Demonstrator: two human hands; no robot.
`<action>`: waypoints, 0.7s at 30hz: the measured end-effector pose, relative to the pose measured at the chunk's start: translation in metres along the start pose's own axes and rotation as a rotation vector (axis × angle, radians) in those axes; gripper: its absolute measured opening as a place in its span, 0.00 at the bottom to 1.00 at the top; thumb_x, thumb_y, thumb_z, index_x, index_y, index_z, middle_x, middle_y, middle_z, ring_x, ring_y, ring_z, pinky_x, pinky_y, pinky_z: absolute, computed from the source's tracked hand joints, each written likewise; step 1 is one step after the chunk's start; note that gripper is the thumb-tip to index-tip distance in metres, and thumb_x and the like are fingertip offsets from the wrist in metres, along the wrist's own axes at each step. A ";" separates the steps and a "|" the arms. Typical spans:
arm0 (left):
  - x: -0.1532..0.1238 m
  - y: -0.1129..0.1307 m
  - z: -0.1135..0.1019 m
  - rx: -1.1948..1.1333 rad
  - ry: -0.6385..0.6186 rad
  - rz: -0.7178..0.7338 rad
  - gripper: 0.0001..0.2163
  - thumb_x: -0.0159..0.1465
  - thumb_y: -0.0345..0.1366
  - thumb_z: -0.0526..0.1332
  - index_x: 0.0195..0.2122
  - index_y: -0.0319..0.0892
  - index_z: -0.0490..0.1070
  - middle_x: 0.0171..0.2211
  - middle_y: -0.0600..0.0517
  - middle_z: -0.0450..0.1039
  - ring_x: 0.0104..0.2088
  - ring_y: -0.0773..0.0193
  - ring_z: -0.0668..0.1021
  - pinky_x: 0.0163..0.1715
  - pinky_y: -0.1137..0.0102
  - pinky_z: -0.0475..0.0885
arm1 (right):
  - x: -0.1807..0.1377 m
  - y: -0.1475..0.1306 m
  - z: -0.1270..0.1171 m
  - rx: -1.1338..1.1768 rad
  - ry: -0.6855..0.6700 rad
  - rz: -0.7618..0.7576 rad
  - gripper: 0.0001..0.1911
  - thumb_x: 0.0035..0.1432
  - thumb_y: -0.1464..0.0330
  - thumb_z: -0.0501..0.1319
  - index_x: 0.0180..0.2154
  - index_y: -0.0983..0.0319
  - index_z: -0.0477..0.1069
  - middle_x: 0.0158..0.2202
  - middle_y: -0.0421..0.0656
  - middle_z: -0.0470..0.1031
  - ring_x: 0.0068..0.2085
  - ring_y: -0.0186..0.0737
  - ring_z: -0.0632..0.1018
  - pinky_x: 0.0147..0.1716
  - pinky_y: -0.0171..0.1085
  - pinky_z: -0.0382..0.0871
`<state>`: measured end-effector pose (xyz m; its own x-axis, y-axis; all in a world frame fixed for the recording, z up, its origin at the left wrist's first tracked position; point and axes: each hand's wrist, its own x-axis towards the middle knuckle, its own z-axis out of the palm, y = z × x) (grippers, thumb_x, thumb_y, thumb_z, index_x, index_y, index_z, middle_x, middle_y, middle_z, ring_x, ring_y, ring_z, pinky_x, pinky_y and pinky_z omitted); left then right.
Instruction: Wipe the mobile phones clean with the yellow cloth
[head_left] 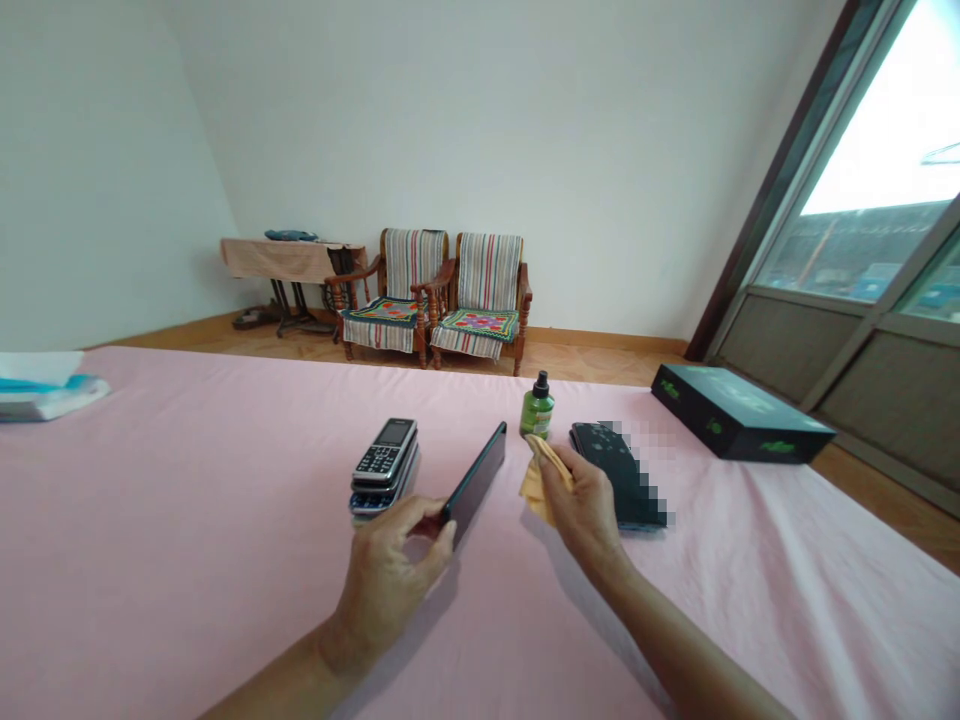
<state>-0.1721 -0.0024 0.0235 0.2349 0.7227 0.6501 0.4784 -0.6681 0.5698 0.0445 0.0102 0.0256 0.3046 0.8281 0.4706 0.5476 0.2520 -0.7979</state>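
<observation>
Head view. Left hand (397, 560): thumb and fingers closed in a pinch on the near end of a slim, dark, flat rectangular device (480, 475). Device is tipped up on its long edge, its broad dark face turned toward the right hand; far end points away from the person. Cannot tell whether its lower edge meets the surface below.

Right hand (589, 510): closed, thumb and fingers gripping a folded orange-yellow cloth (536, 490); loose part hangs below the fingers. Cloth and device are apart.

Support: wide surface covered in pale pink fabric (225, 560). Just beyond the left hand, a stack of keypad mobile phones (384, 460), the top one silver and black, keys facing up. Just beyond the orange-yellow cloth, a translucent green bottle with a black spray top (537, 408), upright. Beside the right hand, a flat black glossy slab (611, 470) with pale marks at its far end; right side pixelated, detail lost.

Farther right: black rectangular box with green lettering (750, 430), lying flat. Far left edge: white and blue packet (49, 400), partly cut off. Background: two wooden armchairs with striped covers (487, 275) near a white wall.
</observation>
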 end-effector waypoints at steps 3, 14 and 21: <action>-0.004 0.005 0.001 -0.043 -0.098 0.013 0.05 0.61 0.28 0.58 0.34 0.40 0.74 0.28 0.51 0.77 0.28 0.64 0.79 0.30 0.74 0.74 | 0.009 0.006 -0.010 -0.114 0.072 -0.085 0.16 0.60 0.66 0.53 0.40 0.63 0.78 0.32 0.44 0.75 0.33 0.39 0.75 0.33 0.34 0.67; -0.009 0.007 0.003 -0.073 -0.173 0.139 0.08 0.62 0.26 0.58 0.40 0.42 0.74 0.32 0.50 0.77 0.32 0.63 0.79 0.33 0.72 0.74 | 0.019 0.025 -0.014 -0.242 -0.001 -0.214 0.16 0.61 0.69 0.53 0.42 0.62 0.79 0.28 0.41 0.65 0.29 0.37 0.71 0.29 0.33 0.62; -0.011 0.007 0.003 -0.084 -0.184 0.150 0.09 0.63 0.25 0.58 0.41 0.41 0.73 0.32 0.51 0.76 0.32 0.64 0.78 0.33 0.72 0.73 | 0.012 0.022 -0.010 -0.215 -0.047 -0.326 0.16 0.62 0.73 0.51 0.45 0.63 0.76 0.32 0.42 0.65 0.33 0.37 0.71 0.33 0.34 0.66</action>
<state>-0.1687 -0.0146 0.0187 0.4520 0.6292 0.6323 0.3564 -0.7772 0.5187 0.0679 0.0212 0.0171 0.0550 0.7452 0.6645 0.7621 0.3987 -0.5102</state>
